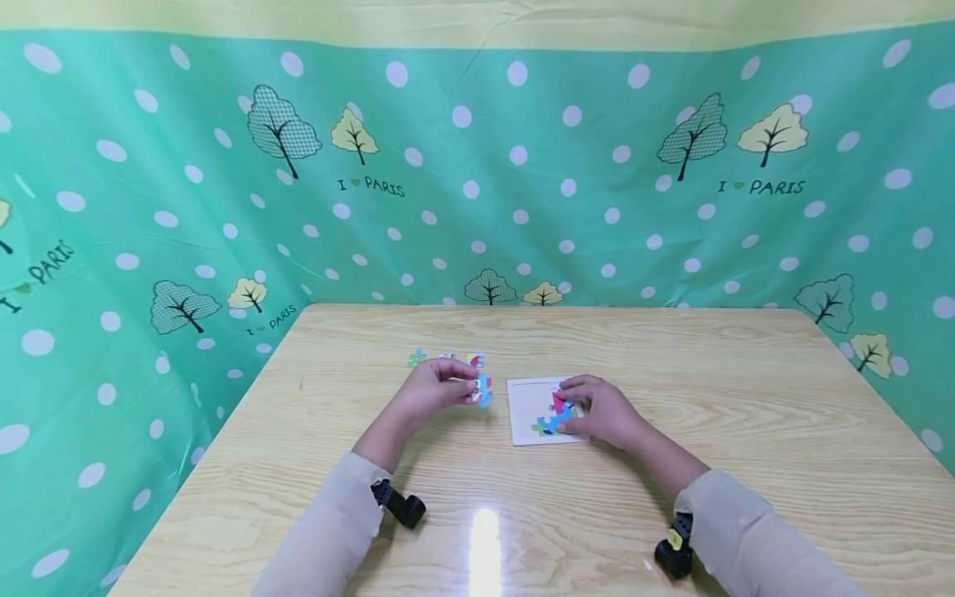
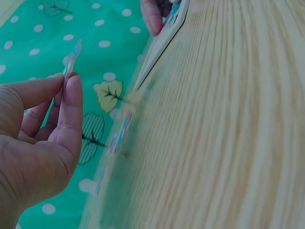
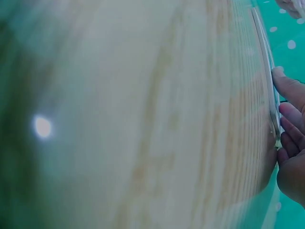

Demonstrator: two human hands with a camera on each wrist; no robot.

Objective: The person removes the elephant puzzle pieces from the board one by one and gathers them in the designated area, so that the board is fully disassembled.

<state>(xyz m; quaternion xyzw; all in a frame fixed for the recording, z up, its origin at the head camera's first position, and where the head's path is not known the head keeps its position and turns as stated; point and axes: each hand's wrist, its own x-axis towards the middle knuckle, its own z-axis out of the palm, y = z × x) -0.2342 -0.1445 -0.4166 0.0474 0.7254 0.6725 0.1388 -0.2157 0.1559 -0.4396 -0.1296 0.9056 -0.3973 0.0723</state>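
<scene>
My left hand pinches a colourful jigsaw piece between thumb and fingers, left of a white puzzle board. In the left wrist view the piece is edge-on, raised above the table. Several joined jigsaw pieces, blue, pink and green, lie on the right part of the board. My right hand rests over that side, thumb and fingers touching the pieces and partly covering them. In the right wrist view the board is a thin edge, with the right hand against it.
Loose jigsaw pieces lie behind the left hand, among them a green one and a multicoloured one. The wooden table ends at a green dotted curtain. Small black cameras are strapped to both wrists.
</scene>
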